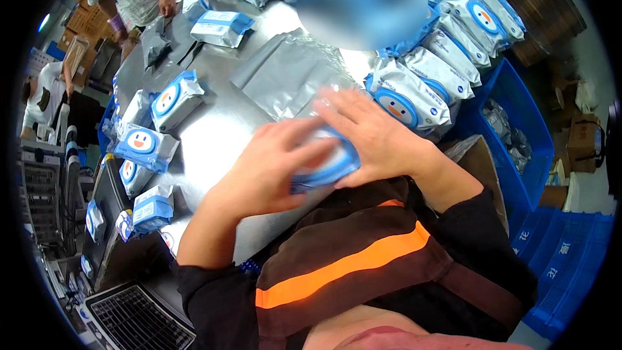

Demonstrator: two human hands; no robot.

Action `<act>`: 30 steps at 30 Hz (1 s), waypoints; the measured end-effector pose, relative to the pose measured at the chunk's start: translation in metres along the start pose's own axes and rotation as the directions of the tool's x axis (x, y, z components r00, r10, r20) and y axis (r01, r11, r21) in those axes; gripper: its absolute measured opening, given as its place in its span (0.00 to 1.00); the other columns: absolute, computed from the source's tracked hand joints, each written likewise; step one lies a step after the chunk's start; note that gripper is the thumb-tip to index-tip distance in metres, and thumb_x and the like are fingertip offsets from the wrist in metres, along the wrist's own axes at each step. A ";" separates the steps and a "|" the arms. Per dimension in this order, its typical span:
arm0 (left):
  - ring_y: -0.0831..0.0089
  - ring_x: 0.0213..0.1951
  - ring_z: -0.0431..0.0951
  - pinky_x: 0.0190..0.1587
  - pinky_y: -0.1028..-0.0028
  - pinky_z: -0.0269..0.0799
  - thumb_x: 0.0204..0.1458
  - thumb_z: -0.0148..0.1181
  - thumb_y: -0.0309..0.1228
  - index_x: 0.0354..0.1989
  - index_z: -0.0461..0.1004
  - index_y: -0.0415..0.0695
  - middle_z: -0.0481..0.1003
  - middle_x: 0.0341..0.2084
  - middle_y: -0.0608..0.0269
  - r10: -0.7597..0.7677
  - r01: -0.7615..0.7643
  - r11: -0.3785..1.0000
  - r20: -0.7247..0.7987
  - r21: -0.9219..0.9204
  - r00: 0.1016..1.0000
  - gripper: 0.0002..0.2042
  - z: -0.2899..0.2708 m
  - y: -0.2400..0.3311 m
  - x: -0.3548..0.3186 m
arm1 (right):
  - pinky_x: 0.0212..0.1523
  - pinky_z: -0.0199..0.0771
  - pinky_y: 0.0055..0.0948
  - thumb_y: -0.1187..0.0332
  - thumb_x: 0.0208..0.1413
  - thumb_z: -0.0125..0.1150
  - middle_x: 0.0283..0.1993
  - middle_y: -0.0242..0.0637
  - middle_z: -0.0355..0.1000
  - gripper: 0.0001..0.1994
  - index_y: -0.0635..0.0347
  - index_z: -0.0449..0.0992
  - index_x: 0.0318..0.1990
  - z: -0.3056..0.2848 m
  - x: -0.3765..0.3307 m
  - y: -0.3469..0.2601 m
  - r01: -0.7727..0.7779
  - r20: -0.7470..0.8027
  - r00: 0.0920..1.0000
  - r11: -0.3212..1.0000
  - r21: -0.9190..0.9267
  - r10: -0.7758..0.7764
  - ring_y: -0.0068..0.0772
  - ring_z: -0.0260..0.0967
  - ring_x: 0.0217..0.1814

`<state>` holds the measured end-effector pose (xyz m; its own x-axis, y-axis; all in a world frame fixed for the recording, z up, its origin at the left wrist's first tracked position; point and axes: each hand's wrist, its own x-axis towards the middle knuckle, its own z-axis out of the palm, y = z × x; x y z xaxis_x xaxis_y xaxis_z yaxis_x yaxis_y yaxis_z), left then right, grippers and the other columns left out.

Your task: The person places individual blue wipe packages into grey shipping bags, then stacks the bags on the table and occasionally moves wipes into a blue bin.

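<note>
My left hand (267, 162) grips the wipes pack (345, 157), right hand (379, 135) spread at its right, poly mailer (288, 74) on the far side.

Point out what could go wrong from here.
The held pack might slip: the left hand grips it while the right hand is against its side.
The grey bag lies loose on the table, so a brush could shift it.
The pile leans pack on pack; a knock might topple it.
</note>
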<state>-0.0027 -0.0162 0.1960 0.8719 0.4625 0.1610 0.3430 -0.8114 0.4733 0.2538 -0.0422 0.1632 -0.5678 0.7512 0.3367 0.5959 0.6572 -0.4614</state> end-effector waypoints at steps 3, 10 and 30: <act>0.50 0.59 0.70 0.62 0.56 0.63 0.33 0.75 0.33 0.61 0.71 0.49 0.68 0.60 0.50 0.045 -0.052 0.998 -0.158 -0.040 0.986 0.39 -0.003 -0.018 0.016 | 0.64 0.67 0.41 0.59 0.39 0.78 0.62 0.55 0.68 0.50 0.65 0.56 0.71 0.006 -0.006 0.025 -0.200 0.117 0.979 0.907 0.370 0.169 0.51 0.68 0.63; 0.43 0.69 0.57 0.70 0.46 0.48 0.56 0.57 0.57 0.69 0.61 0.40 0.58 0.69 0.45 -0.448 0.543 0.816 -0.374 0.199 0.812 0.39 0.154 -0.158 0.067 | 0.57 0.75 0.35 0.58 0.60 0.58 0.57 0.45 0.71 0.31 0.61 0.60 0.68 0.023 -0.030 0.058 0.013 0.169 0.766 -0.278 0.960 0.620 0.35 0.73 0.57; 0.53 0.43 0.77 0.44 0.58 0.75 0.48 0.61 0.34 0.33 0.81 0.44 0.78 0.37 0.54 -0.458 0.444 0.889 -0.169 -0.115 0.873 0.09 0.144 -0.099 0.011 | 0.65 0.62 0.35 0.64 0.42 0.74 0.63 0.49 0.68 0.37 0.57 0.71 0.65 0.008 -0.059 0.066 -0.313 0.099 0.942 0.733 0.604 0.321 0.42 0.66 0.64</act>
<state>0.0236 0.0179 0.0258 0.5446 0.8357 0.0702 0.6519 -0.4745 0.5914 0.3215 -0.0438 0.1063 -0.4001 0.9123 0.0875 0.2713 0.2091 -0.9395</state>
